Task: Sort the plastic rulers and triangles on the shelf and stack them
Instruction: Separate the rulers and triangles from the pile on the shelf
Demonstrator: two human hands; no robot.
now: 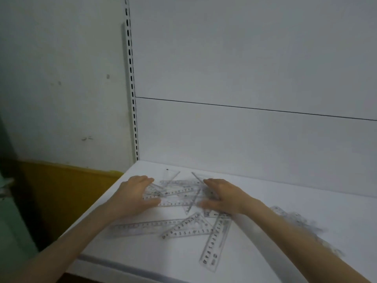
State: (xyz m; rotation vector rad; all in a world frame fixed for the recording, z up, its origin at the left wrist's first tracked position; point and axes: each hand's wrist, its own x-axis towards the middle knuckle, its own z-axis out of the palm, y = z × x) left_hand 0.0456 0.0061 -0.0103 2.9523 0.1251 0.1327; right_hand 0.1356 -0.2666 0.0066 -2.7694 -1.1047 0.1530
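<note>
Left hand [134, 193]: I read the fingers as fairly straight, flat on the heap's left end.
Right hand [222, 195]: likewise, nothing pinched.
Heap [179, 190]: clear rulers and triangles crossed between both hands.
Loose rulers [140, 225]: nearer the front of the shelf [175, 258].
Risk: squeezing inward may make the slick pieces ride up and skid off the edge.

This looks like a shop; under the left hand [134, 195] and right hand [222, 196] runs a white metal display shelf [285, 205], and beyond the left hand a slotted upright [131, 88] rises beside flat white back panels [244, 68]. Clear plastic rulers [179, 188] lie heaped between the hands like loose stock; left of the left hand stands a scuffed wall [61, 78] with a yellow lower band [61, 180].
</note>
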